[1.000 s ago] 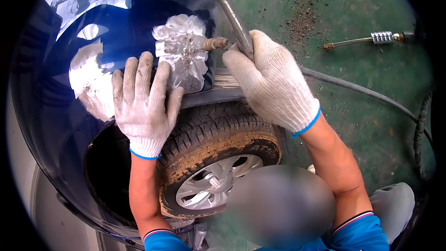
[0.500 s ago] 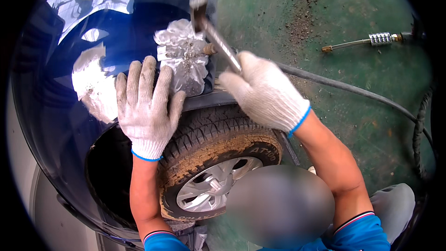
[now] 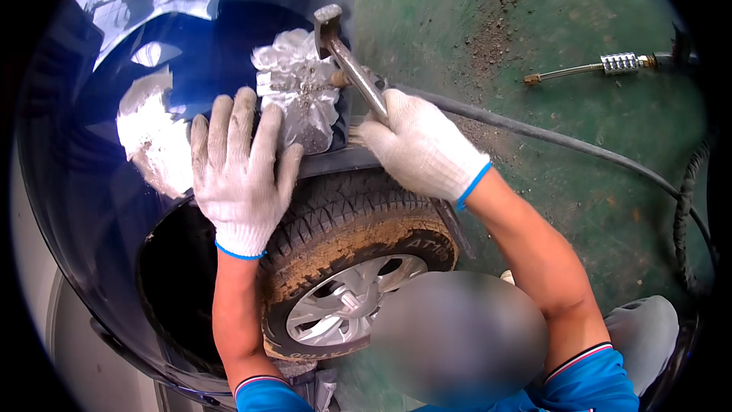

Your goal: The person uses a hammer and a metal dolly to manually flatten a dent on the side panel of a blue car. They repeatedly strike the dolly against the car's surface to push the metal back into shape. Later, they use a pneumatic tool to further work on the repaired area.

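Observation:
My left hand (image 3: 242,175), in a white knit glove with a blue cuff, lies flat on the dark blue car panel (image 3: 206,38), fingers spread. Its fingertips are beside a crumpled bare-metal patch (image 3: 305,99) with small marks on it. My right hand (image 3: 423,141), gloved the same way, is wrapped round the handle of a hammer (image 3: 352,69). The hammer's head hangs over the right edge of the bare patch; I cannot tell whether it touches. A copper-coloured tip (image 3: 340,78) shows behind the handle, partly hidden.
A second sanded patch (image 3: 156,133) lies left of my left hand. Below is a muddy tyre (image 3: 366,221) with a silver rim. A grey cable (image 3: 534,137) crosses the green floor from the right. A metal hose fitting (image 3: 619,63) and scattered dirt (image 3: 494,23) lie farther off.
My right hand has shifted a little left, and the hammer's head has come down slightly toward the bare patch. My left hand stays practically in place on the panel.

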A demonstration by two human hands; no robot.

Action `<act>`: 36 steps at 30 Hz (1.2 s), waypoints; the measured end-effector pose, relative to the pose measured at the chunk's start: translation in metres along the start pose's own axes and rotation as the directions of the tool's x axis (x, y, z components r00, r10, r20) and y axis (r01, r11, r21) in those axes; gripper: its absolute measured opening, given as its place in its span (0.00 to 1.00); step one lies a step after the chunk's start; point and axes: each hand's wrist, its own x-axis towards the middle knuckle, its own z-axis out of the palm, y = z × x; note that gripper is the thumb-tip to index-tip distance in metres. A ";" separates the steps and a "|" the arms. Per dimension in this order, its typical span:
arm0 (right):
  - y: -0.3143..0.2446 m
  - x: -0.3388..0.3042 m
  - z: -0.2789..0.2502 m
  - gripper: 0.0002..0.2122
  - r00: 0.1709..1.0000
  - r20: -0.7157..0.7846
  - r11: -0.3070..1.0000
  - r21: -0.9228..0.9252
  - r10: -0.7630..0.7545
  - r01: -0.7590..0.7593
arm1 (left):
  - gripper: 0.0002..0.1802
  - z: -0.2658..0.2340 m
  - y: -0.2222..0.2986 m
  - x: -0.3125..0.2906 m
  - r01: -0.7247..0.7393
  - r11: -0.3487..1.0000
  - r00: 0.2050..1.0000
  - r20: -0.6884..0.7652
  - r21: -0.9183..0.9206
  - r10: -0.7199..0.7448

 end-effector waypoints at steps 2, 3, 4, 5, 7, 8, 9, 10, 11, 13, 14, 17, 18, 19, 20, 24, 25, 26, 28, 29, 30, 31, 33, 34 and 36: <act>-0.010 -0.005 -0.008 0.12 0.993 -0.041 0.993 0.047 0.107 -0.105 | 0.30 0.002 -0.002 -0.004 -0.004 1.000 1.000 0.011 0.004 0.004; -0.018 -0.008 -0.020 0.11 0.996 -0.052 0.995 0.073 0.076 -0.072 | 0.30 0.001 -0.001 -0.003 0.001 1.000 1.000 0.007 -0.002 -0.001; -0.021 -0.011 -0.026 0.10 0.997 -0.062 0.994 0.099 0.044 -0.038 | 0.30 0.001 -0.001 -0.004 0.002 1.000 1.000 0.006 0.002 -0.002; -0.002 -0.010 -0.012 0.07 0.916 -0.226 0.936 -0.203 -0.332 0.289 | 0.30 0.001 -0.001 -0.005 0.003 1.000 1.000 0.006 0.007 -0.003; 0.004 -0.006 -0.007 0.05 0.868 -0.300 0.901 -0.307 -0.396 0.306 | 0.30 0.001 -0.001 -0.001 0.006 1.000 1.000 -0.005 0.013 -0.006; 0.004 -0.005 -0.006 0.05 0.839 -0.333 0.881 -0.358 -0.430 0.310 | 0.30 0.000 0.001 -0.001 0.007 1.000 1.000 -0.002 0.010 -0.007; -0.003 -0.008 -0.012 0.07 0.910 -0.277 0.940 -0.236 -0.307 0.246 | 0.30 0.000 0.000 -0.001 0.004 1.000 1.000 0.002 0.012 -0.004; -0.005 -0.007 -0.011 0.09 0.947 -0.255 0.974 -0.159 -0.197 0.160 | 0.30 0.001 0.000 -0.001 0.001 1.000 1.000 0.006 0.013 -0.001; -0.007 -0.005 -0.009 0.10 0.971 -0.223 0.994 -0.084 -0.085 0.068 | 0.30 0.002 -0.001 -0.002 -0.002 1.000 1.000 0.001 0.013 0.002; -0.008 -0.004 -0.007 0.12 0.987 -0.160 0.999 -0.036 0.006 -0.012 | 0.30 0.002 -0.002 -0.003 -0.006 1.000 1.000 -0.008 0.012 0.006; -0.006 -0.003 -0.006 0.13 0.990 -0.138 0.998 -0.061 -0.013 0.004 | 0.30 0.002 -0.002 -0.002 -0.003 1.000 1.000 -0.006 0.015 0.003; 0.000 0.001 -0.011 0.14 0.994 -0.100 0.990 -0.137 -0.033 0.019 | 0.30 0.006 0.001 -0.001 0.001 1.000 1.000 -0.011 0.007 0.000; -0.009 0.001 -0.019 0.13 0.994 -0.111 0.995 -0.095 0.025 -0.035 | 0.30 0.007 0.000 -0.002 0.001 1.000 1.000 -0.012 0.006 -0.001; -0.020 0.001 -0.026 0.13 0.990 -0.118 0.995 -0.046 0.077 -0.083 | 0.29 0.004 -0.002 -0.006 0.004 1.000 1.000 -0.008 0.013 -0.004; -0.035 0.001 -0.034 0.13 0.974 -0.158 0.987 0.043 0.160 -0.155 | 0.29 0.002 -0.005 -0.007 0.007 1.000 1.000 -0.008 0.022 -0.007; -0.022 0.006 -0.034 0.13 0.963 -0.071 0.966 0.003 0.258 -0.259 | 0.29 0.002 0.000 -0.002 0.001 1.000 1.000 -0.021 0.013 -0.001; -0.004 0.009 -0.025 0.15 0.953 0.019 0.850 -0.448 -0.302 0.278 | 0.29 0.004 0.000 0.000 -0.003 1.000 1.000 -0.023 0.009 0.004; 0.010 0.005 -0.025 0.14 0.985 0.001 0.927 -0.339 -0.172 0.162 | 0.29 0.005 0.001 0.003 -0.010 1.000 0.999 -0.038 0.005 0.010; -0.020 0.009 -0.041 0.13 0.996 0.040 0.994 -0.080 0.082 -0.079 | 0.29 0.005 0.000 -0.003 -0.009 1.000 0.999 -0.033 0.013 0.009; -0.018 0.009 -0.048 0.14 0.998 -0.068 0.999 -0.040 0.012 -0.015 | 0.28 0.004 0.000 -0.003 -0.007 1.000 1.000 -0.029 0.007 0.007; -0.017 0.009 -0.055 0.14 0.990 -0.114 0.987 0.147 0.086 -0.069 | 0.28 0.002 0.001 -0.001 -0.004 1.000 1.000 -0.030 0.002 0.004; -0.017 0.010 -0.061 0.16 0.975 -0.155 0.935 0.339 0.159 -0.098 | 0.28 0.000 0.001 0.000 0.000 1.000 1.000 -0.027 0.001 0.000; -0.021 0.008 -0.082 0.18 0.968 -0.134 0.817 0.568 0.214 -0.101 | 0.28 -0.002 -0.002 -0.003 0.037 0.999 0.999 -0.036 0.001 -0.037; -0.002 0.009 -0.083 0.19 0.974 -0.172 0.846 0.532 0.147 -0.033 | 0.27 -0.002 -0.004 -0.004 0.054 0.999 0.998 -0.044 -0.001 -0.054; 0.018 0.008 -0.076 0.18 0.932 -0.363 0.974 0.212 0.009 0.073 | 0.27 0.001 -0.006 -0.008 0.081 0.996 0.995 -0.057 0.031 -0.080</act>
